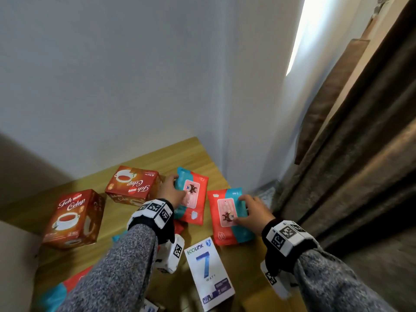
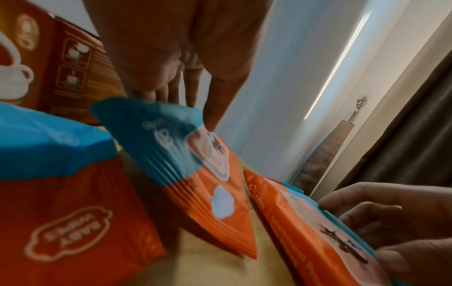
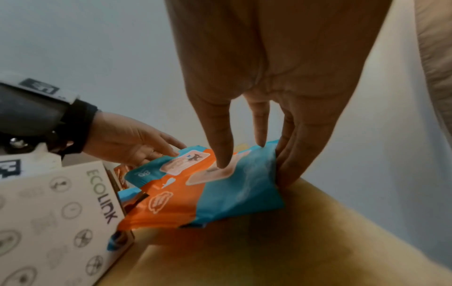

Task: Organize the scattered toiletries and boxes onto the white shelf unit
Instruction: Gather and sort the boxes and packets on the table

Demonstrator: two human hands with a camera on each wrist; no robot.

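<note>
Two orange-and-blue wet-wipe packs lie side by side on the wooden table (image 1: 171, 154). My left hand (image 1: 177, 185) pinches the left wipe pack (image 1: 195, 206), thumb on its pink flap and fingers behind its far blue edge. In the left wrist view this left pack (image 2: 195, 174) stands tilted, one side up off the table. My right hand (image 1: 242, 209) grips the right wipe pack (image 1: 225, 230), with the thumb (image 3: 222, 154) pressing on top and the fingers (image 3: 288, 164) curled over its right blue edge.
Two red tea boxes (image 1: 72, 219) (image 1: 132, 185) sit to the left. A white Ecolink box (image 1: 208, 275) lies near me, and a third wipe pack (image 2: 61, 193) lies under my left arm. The wall corner and a brown curtain (image 1: 360, 154) close off the right side.
</note>
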